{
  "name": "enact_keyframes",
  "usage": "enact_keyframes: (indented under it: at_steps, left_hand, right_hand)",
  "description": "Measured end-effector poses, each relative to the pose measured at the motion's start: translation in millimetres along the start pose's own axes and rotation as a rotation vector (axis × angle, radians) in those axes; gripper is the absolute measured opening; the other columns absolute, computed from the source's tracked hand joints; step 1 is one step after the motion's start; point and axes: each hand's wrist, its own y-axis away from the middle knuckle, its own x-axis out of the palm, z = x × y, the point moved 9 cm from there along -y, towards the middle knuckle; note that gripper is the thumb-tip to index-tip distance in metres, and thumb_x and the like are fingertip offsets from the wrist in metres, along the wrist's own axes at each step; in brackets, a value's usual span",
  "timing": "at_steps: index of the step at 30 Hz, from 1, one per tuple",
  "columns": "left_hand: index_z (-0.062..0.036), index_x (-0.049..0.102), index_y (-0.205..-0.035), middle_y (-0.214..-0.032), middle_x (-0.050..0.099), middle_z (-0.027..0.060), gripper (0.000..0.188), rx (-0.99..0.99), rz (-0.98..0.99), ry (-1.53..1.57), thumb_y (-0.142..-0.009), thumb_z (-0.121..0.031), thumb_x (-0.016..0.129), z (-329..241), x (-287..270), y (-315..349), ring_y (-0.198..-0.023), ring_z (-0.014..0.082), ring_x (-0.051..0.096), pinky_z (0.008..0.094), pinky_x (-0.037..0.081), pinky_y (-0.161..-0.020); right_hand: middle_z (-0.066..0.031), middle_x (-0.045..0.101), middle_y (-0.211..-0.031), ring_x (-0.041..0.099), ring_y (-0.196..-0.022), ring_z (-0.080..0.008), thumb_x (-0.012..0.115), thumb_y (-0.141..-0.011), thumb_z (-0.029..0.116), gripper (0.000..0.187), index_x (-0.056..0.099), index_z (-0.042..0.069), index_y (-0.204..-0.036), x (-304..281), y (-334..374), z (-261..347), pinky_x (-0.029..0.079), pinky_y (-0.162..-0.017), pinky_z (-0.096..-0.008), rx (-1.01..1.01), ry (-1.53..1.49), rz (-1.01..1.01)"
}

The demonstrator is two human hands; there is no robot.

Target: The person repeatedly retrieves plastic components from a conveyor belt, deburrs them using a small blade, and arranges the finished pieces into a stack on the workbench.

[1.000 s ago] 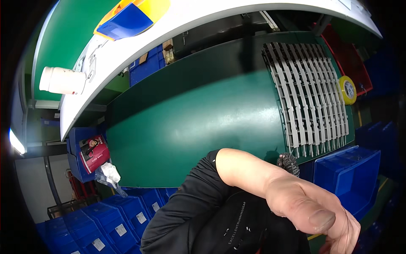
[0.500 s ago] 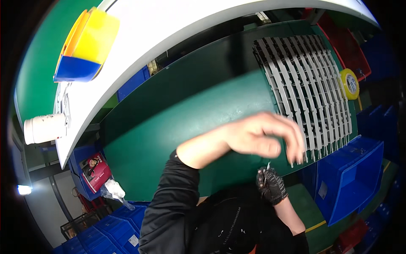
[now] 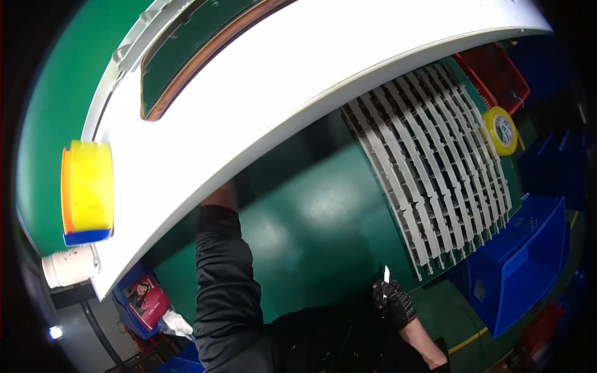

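My left forearm in a black sleeve reaches forward over the green table (image 3: 311,230), and the bare wrist goes in under the overhanging white shelf (image 3: 280,81). The hand and its fingers are hidden there. In a dark fingerless glove, my right hand (image 3: 395,303) is closed around a small knife (image 3: 386,274) near the table's front edge. The bright blade points away from me. To the right of both arms lie rows of long grey plastic strips (image 3: 458,186), side by side on the table.
A yellow tape roll (image 3: 500,130) sits beyond the strips, near a red bin (image 3: 500,78). A blue bin (image 3: 528,261) stands off the table's right edge. At left are a yellow roll (image 3: 92,186), a pale cup (image 3: 69,267), a red box (image 3: 148,301) and a plastic bag (image 3: 176,324).
My left hand has swung from above the table's middle, beside the strips, to the left and forward under the shelf. My right hand keeps the knife low. The view has shifted.
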Motion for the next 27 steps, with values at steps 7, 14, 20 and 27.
enact_keyframes:
  at_steps: [7, 14, 20, 27]
  left_hand:
    - [-0.0219, 0.052, -0.114, -0.101, 0.060, 0.0064, 0.040, 0.097, 0.124, 0.058, -0.075, -0.020, 0.058, -40, -8, -29, -0.098, 0.0254, 0.052, 0.0373, 0.041, -0.081]
    - [-0.0215, 0.051, -0.115, -0.100, 0.061, 0.0069, 0.038, 0.408, -0.091, 0.308, -0.077, -0.023, 0.055, -195, -75, -31, -0.095, 0.0276, 0.054, 0.0403, 0.042, -0.081]
    - [-0.0174, 0.058, -0.105, -0.092, 0.062, 0.0109, 0.029, 0.573, 0.216, 0.589, -0.079, -0.026, 0.052, -241, -44, -18, -0.087, 0.0330, 0.058, 0.0427, 0.046, -0.076]
    - [-0.0107, 0.062, -0.087, -0.085, 0.062, 0.0141, 0.021, 0.573, 0.326, 0.445, -0.077, -0.028, 0.055, -136, -57, 50, -0.084, 0.0327, 0.058, 0.0411, 0.046, -0.072]
  right_hand:
    - [-0.0060, 0.055, -0.079, 0.054, -0.073, -0.0163, 0.042, -0.090, 0.011, 0.013, 0.053, 0.003, -0.092, -6, -7, -10, 0.044, -0.063, -0.0253, 0.115, -0.164, -0.098]
    - [-0.0110, 0.055, -0.077, 0.053, -0.072, -0.0275, 0.047, -0.080, 0.006, 0.010, 0.055, 0.004, -0.084, 30, -3, 40, 0.043, -0.064, -0.0369, -0.598, 1.262, 0.006]
    - [-0.0055, 0.053, -0.073, 0.051, -0.063, -0.0175, 0.046, -0.087, 0.011, 0.011, 0.054, 0.002, -0.088, -1, -8, 22, 0.042, -0.055, -0.0282, -0.190, 0.246, -0.048]
    - [-0.0014, 0.051, -0.069, 0.048, -0.057, -0.0100, 0.049, -0.089, 0.018, 0.015, 0.054, 0.004, -0.092, 1, -2, 11, 0.039, -0.049, -0.0211, -0.090, -0.096, 0.013]
